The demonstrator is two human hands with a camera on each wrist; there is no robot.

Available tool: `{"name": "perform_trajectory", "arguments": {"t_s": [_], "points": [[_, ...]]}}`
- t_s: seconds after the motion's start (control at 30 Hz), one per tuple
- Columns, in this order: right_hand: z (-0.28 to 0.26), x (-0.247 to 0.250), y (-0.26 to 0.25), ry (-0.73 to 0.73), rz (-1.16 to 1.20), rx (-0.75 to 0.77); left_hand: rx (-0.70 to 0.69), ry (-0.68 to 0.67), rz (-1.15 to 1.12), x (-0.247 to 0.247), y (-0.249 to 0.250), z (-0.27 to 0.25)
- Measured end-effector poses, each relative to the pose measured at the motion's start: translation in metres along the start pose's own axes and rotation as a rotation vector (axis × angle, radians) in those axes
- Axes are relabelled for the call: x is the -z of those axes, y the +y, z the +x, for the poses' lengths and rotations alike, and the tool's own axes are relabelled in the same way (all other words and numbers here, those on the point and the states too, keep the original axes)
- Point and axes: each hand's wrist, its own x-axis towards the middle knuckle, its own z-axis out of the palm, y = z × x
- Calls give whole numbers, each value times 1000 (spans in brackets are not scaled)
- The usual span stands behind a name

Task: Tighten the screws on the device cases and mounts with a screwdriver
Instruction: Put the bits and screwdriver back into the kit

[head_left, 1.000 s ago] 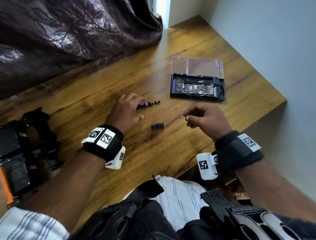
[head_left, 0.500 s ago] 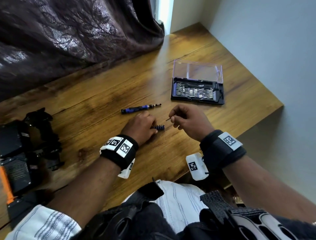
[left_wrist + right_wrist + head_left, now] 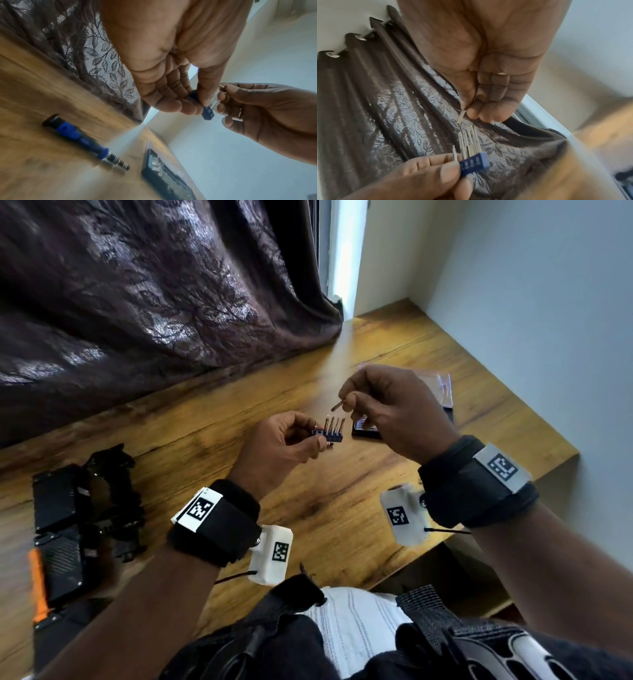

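A wooden table is set in a corner, bounded by a dark patterned curtain on the far left and a pale wall on the right. Above its middle, a small blue bit holder is pinched by the left hand between thumb and curled fingers; a row of thin metal bits is seen standing upright in it. A single loose bit is pinched between thumb and forefinger of the right hand, just above and to the right of the holder, its tip slanting down towards the row without touching it. In the right wrist view the remaining fingers of that hand are seen folded into the palm.

The screwdriver, with a blue and black handle and a metal collar, is seen in the left wrist view lying flat on the table, untouched, below the left hand. The open bit case, with a clear lid, lies far right on the table, largely hidden behind the right hand. The black device cases, one edged in orange, are grouped with black mounts at the near left of the table, well apart from both hands.
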Motion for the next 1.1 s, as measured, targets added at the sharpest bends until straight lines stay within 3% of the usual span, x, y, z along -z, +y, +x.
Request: {"name": "perform_trajectory", "arguments": {"t_s": [0.17,0.47,1.1], "points": [[15,11,-17,20,-285,138,-68,45,-52,-5,21,-1],[24,23,-13,-121,-452,275,-35,47,-78,-15,28,-1],[37,31,0,-202,-466,297,15,148,-84,-40,34,11]]}}
